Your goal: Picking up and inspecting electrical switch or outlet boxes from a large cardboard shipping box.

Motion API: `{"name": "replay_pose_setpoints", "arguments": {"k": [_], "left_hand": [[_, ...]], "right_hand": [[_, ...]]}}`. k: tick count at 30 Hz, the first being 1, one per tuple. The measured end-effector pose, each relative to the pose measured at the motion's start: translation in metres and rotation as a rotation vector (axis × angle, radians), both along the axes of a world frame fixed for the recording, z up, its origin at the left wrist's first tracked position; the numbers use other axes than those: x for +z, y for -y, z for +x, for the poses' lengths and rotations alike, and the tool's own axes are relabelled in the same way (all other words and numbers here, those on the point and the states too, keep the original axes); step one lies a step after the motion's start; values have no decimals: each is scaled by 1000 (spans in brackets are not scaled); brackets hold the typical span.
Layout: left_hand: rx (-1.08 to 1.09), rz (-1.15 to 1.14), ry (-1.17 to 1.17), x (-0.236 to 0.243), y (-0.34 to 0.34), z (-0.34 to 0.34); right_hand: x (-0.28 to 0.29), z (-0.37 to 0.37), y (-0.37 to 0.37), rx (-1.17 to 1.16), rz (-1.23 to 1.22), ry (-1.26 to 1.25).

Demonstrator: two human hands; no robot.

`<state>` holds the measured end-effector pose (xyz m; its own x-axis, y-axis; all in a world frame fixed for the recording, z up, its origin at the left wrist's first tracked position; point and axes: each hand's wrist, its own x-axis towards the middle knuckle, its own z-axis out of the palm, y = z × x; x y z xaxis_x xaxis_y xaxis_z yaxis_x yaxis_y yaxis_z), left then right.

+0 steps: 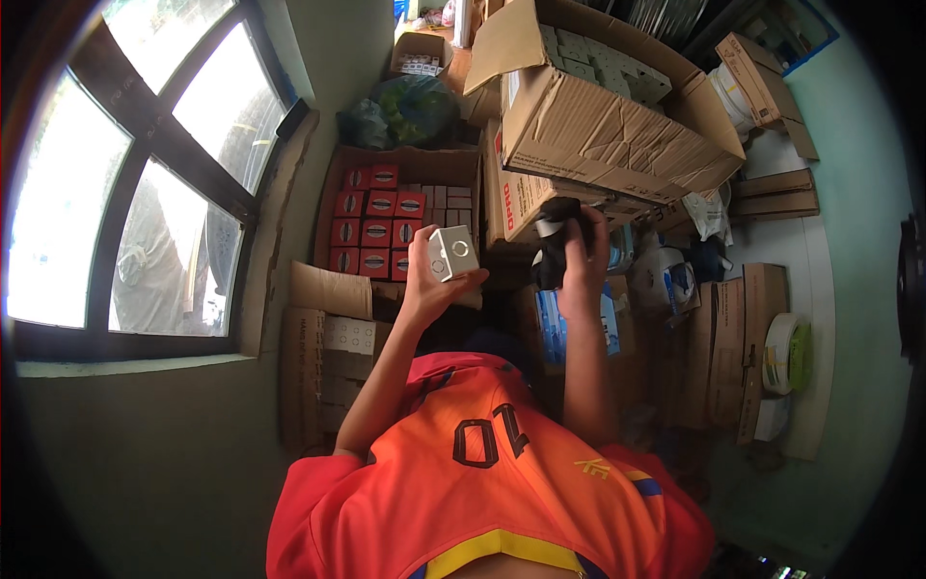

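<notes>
My left hand (424, 282) is closed around a white junction box (453, 251) with round knockouts on its faces, held up in front of my chest. To the right, at about the same height, my right hand (583, 268) grips a black object (551, 253) with a pale grey band near its top; its kind is unclear. The two hands are apart. Beyond the left hand, an open carton (421, 160) holds rows of small red boxes (377, 233) and paler ones beside them.
A big open carton (608, 135) of grey-white boxes stands high at the far right. Another carton (302, 372) with white boxes (349, 336) sits at the left, below a window (154, 145). A green plastic bag (415, 104) lies at the back. Coiled rolls (783, 352) and flattened cardboard line the right.
</notes>
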<state>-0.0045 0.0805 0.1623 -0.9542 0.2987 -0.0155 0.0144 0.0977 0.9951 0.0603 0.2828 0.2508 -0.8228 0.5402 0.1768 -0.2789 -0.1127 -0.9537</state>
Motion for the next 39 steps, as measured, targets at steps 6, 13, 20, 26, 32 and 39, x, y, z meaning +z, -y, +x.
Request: {"name": "replay_pose_setpoints", "arguments": {"k": [6,13,20,26,32,39], "left_hand": [[14,-37,-365,14,-6,15],[117,160,-266,14,-6,17],[3,44,-373,15,-4,21],[171,-45,-419,27,-7,24],[197,-102,-387,43,-29,17],[70,-192,-303,49,-63,25]], "right_hand": [[29,-6,36,119,1067,-203],[28,-5,53,104,1133,-397],[23,-3,51,41,975,-60],[30,-11,44,267,951,-240],[30,-21,15,276,1075,-333],[35,-19,-30,226,890,-126]]}}
